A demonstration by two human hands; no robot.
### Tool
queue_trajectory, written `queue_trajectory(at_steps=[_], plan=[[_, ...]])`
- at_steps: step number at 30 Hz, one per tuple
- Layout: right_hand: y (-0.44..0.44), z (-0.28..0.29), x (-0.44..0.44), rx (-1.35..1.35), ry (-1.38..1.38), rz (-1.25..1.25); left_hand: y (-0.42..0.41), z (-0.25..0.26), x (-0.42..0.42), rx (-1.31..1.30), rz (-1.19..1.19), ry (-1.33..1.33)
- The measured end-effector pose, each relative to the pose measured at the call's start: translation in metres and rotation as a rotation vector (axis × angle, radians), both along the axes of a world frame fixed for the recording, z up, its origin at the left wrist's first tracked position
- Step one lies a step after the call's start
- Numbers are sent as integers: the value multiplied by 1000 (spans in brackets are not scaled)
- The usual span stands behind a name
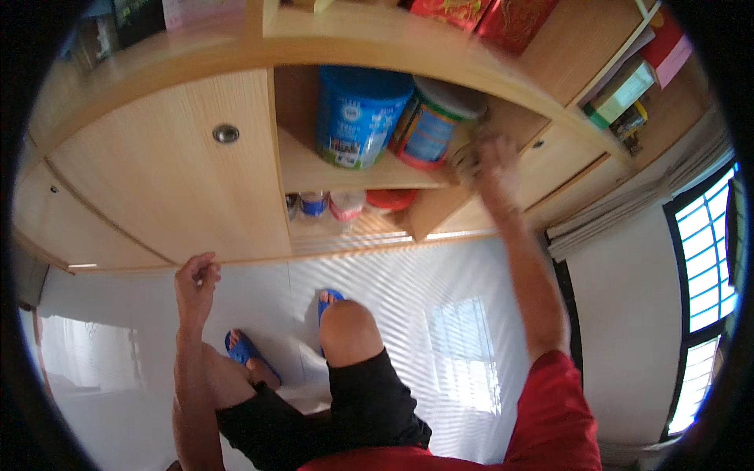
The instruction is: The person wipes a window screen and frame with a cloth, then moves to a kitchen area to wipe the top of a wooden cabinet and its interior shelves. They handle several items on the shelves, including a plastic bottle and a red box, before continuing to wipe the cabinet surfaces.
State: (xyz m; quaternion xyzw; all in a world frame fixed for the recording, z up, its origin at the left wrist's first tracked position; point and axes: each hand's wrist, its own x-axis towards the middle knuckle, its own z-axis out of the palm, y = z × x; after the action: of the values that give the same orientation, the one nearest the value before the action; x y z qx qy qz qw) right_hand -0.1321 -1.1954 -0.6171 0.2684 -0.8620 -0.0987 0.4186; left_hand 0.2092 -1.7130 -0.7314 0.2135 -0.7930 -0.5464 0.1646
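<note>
My right hand [498, 162] is raised at the right side of an uncovered cabinet compartment, blurred, by a small glassy or metallic item [467, 160] that is too blurred to name. Whether the fingers grip it cannot be told. Just left of it, a tin with a green rim and red base [427, 132] leans beside a large blue canister [362, 120] on the same shelf. Low at the left, my left hand [197, 279] hovers near the cabinet's bottom edge, fingers loosely curled, with nothing seen in it.
Jars [346, 205] and a red lid or bowl [392, 199] fill the lower shelf. A wooden sliding door [194, 171] with a round metal pull [225, 133] covers the left part. Red boxes [512, 23] stand on the upper shelf. A barred window [707, 253] is at the right.
</note>
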Motion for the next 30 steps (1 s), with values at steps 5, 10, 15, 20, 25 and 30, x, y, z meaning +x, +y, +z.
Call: queue_trajectory(at_steps=[5, 10, 15, 20, 25, 30], plan=[[0, 55, 10, 154, 10, -96, -7, -8, -4, -34, -23, 20], [52, -115, 1, 478, -134, -208, 34, -6, -28, 38, -77, 52], [63, -211, 71, 430, -944, -591, 5, -13, -3, -28, 87, 75], [111, -240, 186, 148, -1081, -521, -52, 1, 2, -330, 382, 121], [207, -311, 302, 90, -1190, -646, -37, 71, -71, -152, 361, 226], [146, -306, 404, 173, -1513, -614, 3, 86, -119, -128, 284, 121]])
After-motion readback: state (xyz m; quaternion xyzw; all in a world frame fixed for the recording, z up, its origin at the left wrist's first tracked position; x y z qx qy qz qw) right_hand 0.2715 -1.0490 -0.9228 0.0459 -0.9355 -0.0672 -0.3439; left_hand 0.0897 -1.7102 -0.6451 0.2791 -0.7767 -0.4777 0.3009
